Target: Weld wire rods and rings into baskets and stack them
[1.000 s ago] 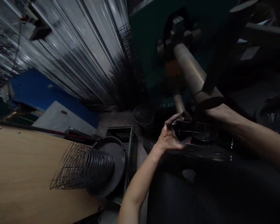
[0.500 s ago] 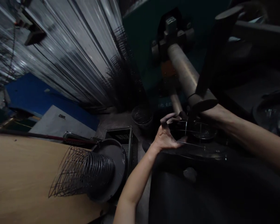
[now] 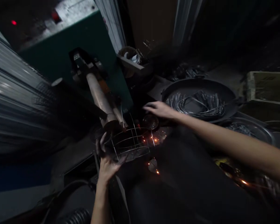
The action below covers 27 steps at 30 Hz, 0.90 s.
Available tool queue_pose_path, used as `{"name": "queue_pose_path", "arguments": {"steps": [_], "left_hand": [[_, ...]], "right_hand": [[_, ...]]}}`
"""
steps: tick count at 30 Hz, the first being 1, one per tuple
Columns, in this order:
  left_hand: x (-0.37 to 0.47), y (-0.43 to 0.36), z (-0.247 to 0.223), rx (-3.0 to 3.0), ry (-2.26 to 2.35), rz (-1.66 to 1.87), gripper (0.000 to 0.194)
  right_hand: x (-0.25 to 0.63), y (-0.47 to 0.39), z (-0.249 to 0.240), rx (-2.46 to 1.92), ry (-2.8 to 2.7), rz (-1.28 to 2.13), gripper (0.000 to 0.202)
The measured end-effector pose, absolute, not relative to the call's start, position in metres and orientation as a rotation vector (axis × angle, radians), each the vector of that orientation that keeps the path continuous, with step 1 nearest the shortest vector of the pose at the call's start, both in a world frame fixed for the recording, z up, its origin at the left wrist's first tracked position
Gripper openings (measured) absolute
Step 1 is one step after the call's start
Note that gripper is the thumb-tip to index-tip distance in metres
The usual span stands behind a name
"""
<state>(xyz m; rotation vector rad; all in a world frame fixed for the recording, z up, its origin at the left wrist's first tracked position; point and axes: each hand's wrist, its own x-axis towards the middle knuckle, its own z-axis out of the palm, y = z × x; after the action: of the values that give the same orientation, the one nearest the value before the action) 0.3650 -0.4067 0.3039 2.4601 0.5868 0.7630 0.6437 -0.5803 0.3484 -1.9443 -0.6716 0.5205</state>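
A round wire frame [image 3: 133,138] lies below the electrode arms of a green machine [image 3: 107,107]. My left hand [image 3: 107,158] is at the frame's left side, its thumb and fingers spread around the edge; the frame is between them. My right hand [image 3: 157,109] reaches past the frame's far right side, just above a small round dish [image 3: 150,122]; its fingers point left, and whether they hold anything is too dark to tell. Orange sparks glow at the frame's right and on the dark cloth below it.
Bent wires fill a large dark pan [image 3: 200,82] at the right. Behind it is a box [image 3: 270,87]. A second tray [image 3: 268,132] holds small metal pieces. Coiled wire rings [image 3: 77,216] stand at the lower left. A thick dark bar slants across left of the machine arms.
The view has swung to the right. My right hand, hidden behind the machine arm before, now shows beside the small dish. Sparks have appeared around the wire frame.
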Motion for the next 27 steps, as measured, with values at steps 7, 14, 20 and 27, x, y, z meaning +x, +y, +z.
{"name": "queue_pose_path", "arguments": {"steps": [7,14,20,27], "left_hand": [[0.271,-0.465,0.239,1.854,1.221,0.869,0.081],[0.298,-0.525,0.239,1.942,1.048,0.774,0.059],[0.351,-0.565,0.265,2.18,0.487,0.537,0.036],[0.48,-0.611,0.286,2.115,0.029,0.484,0.055]], "right_hand": [[0.717,-0.735,0.271,-2.418,-0.424,0.247,0.037],[0.726,-0.698,0.242,-2.43,-0.379,0.372,0.037],[0.734,-0.697,0.253,-2.32,-0.147,0.394,0.032],[0.716,-0.705,0.333,-1.94,0.045,0.296,0.028]]}}
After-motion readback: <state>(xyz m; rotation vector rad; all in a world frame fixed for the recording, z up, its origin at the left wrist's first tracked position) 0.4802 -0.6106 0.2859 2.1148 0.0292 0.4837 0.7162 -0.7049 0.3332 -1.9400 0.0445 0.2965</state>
